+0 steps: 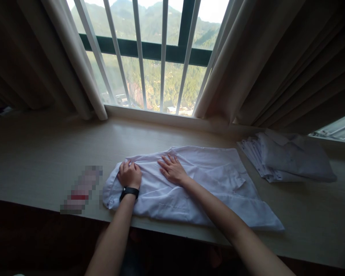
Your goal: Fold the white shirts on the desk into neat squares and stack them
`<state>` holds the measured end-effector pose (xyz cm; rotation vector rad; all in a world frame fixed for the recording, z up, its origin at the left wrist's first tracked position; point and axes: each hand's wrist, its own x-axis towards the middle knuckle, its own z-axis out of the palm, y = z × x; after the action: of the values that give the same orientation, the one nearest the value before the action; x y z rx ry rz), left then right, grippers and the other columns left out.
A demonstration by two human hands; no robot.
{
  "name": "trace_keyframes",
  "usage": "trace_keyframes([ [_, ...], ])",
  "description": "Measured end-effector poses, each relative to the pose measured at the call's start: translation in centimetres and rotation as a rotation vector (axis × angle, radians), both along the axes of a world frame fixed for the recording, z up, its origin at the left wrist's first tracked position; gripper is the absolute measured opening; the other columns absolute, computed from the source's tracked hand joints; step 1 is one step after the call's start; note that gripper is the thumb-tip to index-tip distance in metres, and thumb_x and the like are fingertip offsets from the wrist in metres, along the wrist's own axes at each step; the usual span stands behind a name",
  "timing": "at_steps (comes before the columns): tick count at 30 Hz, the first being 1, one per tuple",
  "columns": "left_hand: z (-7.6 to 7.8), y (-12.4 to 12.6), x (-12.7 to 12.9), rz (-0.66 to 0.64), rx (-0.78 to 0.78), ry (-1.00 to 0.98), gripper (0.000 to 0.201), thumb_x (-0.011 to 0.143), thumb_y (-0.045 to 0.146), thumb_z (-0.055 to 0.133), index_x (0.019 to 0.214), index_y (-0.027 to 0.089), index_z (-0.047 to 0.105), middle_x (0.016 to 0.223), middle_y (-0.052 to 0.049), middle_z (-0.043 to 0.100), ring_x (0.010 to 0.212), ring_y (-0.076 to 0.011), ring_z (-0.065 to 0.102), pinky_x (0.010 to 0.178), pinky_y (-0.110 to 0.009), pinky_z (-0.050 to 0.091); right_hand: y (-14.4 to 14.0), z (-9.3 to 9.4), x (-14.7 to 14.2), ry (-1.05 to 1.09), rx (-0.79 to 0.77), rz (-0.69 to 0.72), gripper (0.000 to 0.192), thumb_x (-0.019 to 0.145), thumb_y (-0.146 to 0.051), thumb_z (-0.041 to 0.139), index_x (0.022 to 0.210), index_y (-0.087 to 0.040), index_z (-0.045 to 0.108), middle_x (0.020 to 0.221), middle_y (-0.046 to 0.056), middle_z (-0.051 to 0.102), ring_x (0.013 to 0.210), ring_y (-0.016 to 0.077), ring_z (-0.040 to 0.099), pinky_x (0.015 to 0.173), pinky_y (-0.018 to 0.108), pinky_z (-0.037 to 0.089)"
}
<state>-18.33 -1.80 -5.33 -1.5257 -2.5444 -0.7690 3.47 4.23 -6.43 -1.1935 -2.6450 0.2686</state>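
Observation:
A white garment (pixel 218 191), long like a coat, lies partly folded and wrinkled along the front of the wooden surface. Near its left end, my left hand (pixel 130 175), with a black watch on the wrist, presses down on the cloth with its fingers apart and slightly bent. My right hand (pixel 172 170) rests flat on the garment's upper middle, fingers spread. Both palms face down, and their undersides are hidden. A seam or pocket edge shows in the cloth below the hands.
Folded white garments (pixel 293 157) are stacked at the right on the wooden surface (pixel 40 153). A pixelated flat item (pixel 82 189) lies to the left, too blurred to identify. Curtains (pixel 258 57) hang beside a barred window (pixel 152 50) behind. The surface's front edge runs close by me.

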Motion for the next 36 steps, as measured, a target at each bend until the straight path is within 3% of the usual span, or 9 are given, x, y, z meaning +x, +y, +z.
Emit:
trace_keyframes([
  [3, 0.7, -0.2, 0.0, 0.034, 0.015, -0.022, 0.039, 0.094, 0.03, 0.041, 0.11, 0.014, 0.072, 0.133, -0.017, 0.06, 0.129, -0.0342, 0.046, 0.102, -0.048, 0.04, -0.1, -0.1, -0.2, -0.042, -0.02, -0.01, 0.055, 0.102, -0.054, 0.032, 0.154, -0.034, 0.037, 0.164, 0.002, 0.026, 0.153, 0.0321, 0.014, 0.121, 0.059, 0.012],
  [6, 1.9, -0.4, 0.6, 0.002, 0.01, 0.042, 0.043, 0.092, 0.027, 0.043, 0.126, 0.013, 0.063, 0.14, -0.018, 0.055, 0.135, -0.0346, 0.042, 0.109, -0.051, 0.035, 0.2, 0.0, -0.2, -0.058, -0.018, 0.002, 0.056, 0.102, -0.057, 0.031, 0.154, -0.037, 0.036, 0.164, 0.0, 0.025, 0.153, 0.034, 0.012, 0.12, 0.061, 0.011],
  [11, 2.5, -0.1, 1.8, -0.535, -0.078, 0.272, 0.05, 0.098, 0.039, 0.039, 0.145, 0.029, 0.051, 0.16, -0.003, 0.037, 0.152, -0.031, 0.019, 0.122, -0.056, 0.008, 0.0, 0.0, -0.1, -0.083, -0.004, 0.005, 0.057, 0.101, -0.059, 0.03, 0.155, -0.04, 0.032, 0.165, -0.002, 0.022, 0.153, 0.0356, 0.011, 0.12, 0.063, 0.011],
  [13, 1.6, 0.3, 1.4, -0.622, -0.151, 0.283, 0.053, 0.099, 0.047, 0.035, 0.149, 0.033, 0.046, 0.161, -0.001, 0.034, 0.153, -0.0314, 0.015, 0.122, -0.059, 0.001, 0.0, 0.0, -0.1, -0.103, 0.001, 0.008, 0.058, 0.101, -0.06, 0.029, 0.156, -0.04, 0.03, 0.165, -0.002, 0.02, 0.153, 0.0355, 0.011, 0.12, 0.062, 0.01],
  [17, -0.4, 1.1, -0.1, -0.523, -0.292, 0.195, 0.06, 0.1, 0.05, 0.027, 0.156, 0.031, 0.034, 0.163, 0.0, 0.028, 0.152, -0.0347, 0.017, 0.12, -0.066, 0.004, 0.4, 0.2, -0.4, -0.133, -0.011, 0.014, 0.06, 0.1, -0.062, 0.029, 0.156, -0.04, 0.029, 0.166, -0.002, 0.019, 0.153, 0.0356, 0.01, 0.12, 0.063, 0.011],
  [21, -1.1, 1.3, -0.7, -0.508, -0.29, 0.174, 0.061, 0.099, 0.05, 0.027, 0.157, 0.03, 0.032, 0.164, 0.0, 0.026, 0.152, -0.0345, 0.016, 0.12, -0.065, 0.007, -0.4, 0.9, 0.6, -0.109, -0.028, 0.022, 0.057, 0.102, -0.056, 0.033, 0.154, -0.034, 0.037, 0.164, 0.001, 0.024, 0.153, 0.0339, 0.014, 0.121, 0.061, 0.012],
  [27, -1.3, 1.3, -0.4, -0.47, -0.195, 0.147, 0.059, 0.099, 0.041, 0.031, 0.154, 0.021, 0.037, 0.159, -0.006, 0.037, 0.15, -0.0316, 0.025, 0.121, -0.062, 0.011, -8.4, 2.4, 8.9, 0.21, 0.036, -0.06, 0.05, 0.106, -0.04, 0.029, 0.153, -0.027, 0.041, 0.16, 0.002, 0.035, 0.154, 0.0243, 0.015, 0.124, 0.05, 0.021],
  [32, -0.4, 1.1, -0.3, -0.454, -0.126, 0.154, 0.051, 0.099, 0.037, 0.034, 0.144, 0.021, 0.052, 0.154, -0.01, 0.045, 0.143, -0.0316, 0.037, 0.119, -0.062, 0.016, -14.2, 0.4, 14.8, 0.089, 0.096, -0.219, 0.051, 0.102, -0.041, 0.04, 0.151, -0.029, 0.044, 0.161, 0.004, 0.032, 0.153, 0.0305, 0.017, 0.122, 0.057, 0.018],
  [36, 1.9, -1.5, 2.5, -0.648, -0.069, 0.201, 0.051, 0.103, 0.034, 0.027, 0.144, 0.018, 0.051, 0.153, -0.01, 0.046, 0.144, -0.0279, 0.038, 0.121, -0.057, 0.016, -14.9, -1.2, 15.3, -0.083, 0.063, -0.226, 0.053, 0.101, -0.044, 0.041, 0.152, -0.033, 0.04, 0.162, 0.004, 0.031, 0.151, 0.0323, 0.021, 0.121, 0.059, 0.017],
])
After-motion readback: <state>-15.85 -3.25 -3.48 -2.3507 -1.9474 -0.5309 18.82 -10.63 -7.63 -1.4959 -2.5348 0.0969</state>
